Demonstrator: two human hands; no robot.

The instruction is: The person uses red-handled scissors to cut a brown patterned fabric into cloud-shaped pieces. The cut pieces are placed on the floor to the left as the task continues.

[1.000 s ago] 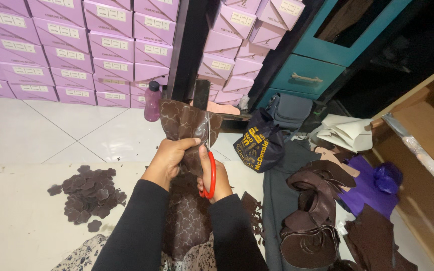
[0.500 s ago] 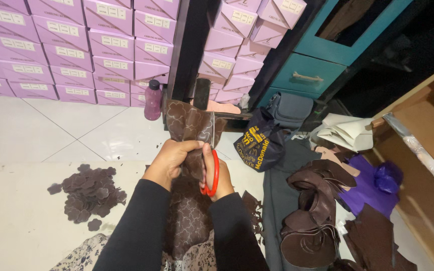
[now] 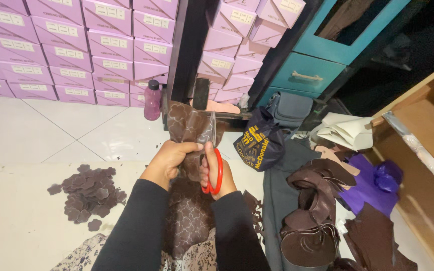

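Note:
My left hand [image 3: 169,160] grips a long brown patterned leather sheet [image 3: 187,125] and holds its top end upright in front of me. My right hand [image 3: 219,175] is closed around red-handled scissors [image 3: 213,170], whose blades point up along the sheet's right edge. The sheet hangs down between my black sleeves onto my lap. A pile of small brown cut-out leather pieces [image 3: 89,190] lies on the cream mat to my left.
Stacked purple boxes [image 3: 76,45] line the wall. A maroon bottle [image 3: 152,100] stands on the tile floor. A dark paper bag [image 3: 259,143], brown leather rolls [image 3: 312,221], purple material [image 3: 372,180], a teal cabinet [image 3: 312,75] and a wooden shelf [image 3: 423,140] are at the right.
The scissors have worked slightly along the sheet's edge, and both hands shifted a little with the leather. Everything else stays put.

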